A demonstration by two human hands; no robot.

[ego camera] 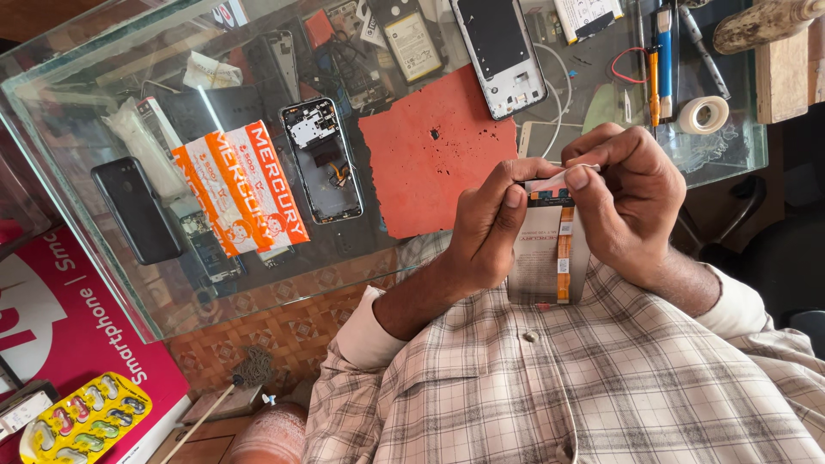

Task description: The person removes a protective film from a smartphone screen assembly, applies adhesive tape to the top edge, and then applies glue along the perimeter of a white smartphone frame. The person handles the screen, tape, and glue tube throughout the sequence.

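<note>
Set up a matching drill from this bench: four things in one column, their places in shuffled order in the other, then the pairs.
1. flat battery
2. tape roll
3. red mat
4. yellow blister pack

a. middle of the glass table
b. bottom left, on the pink box
c. between the left hand and right hand
d. table's right end

Pairs: 1-c, 2-d, 3-a, 4-b

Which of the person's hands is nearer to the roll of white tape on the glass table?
The right. The right hand pinches the top of the phone battery just below the roll of white tape; the left hand grips the battery's other edge, farther away.
</note>
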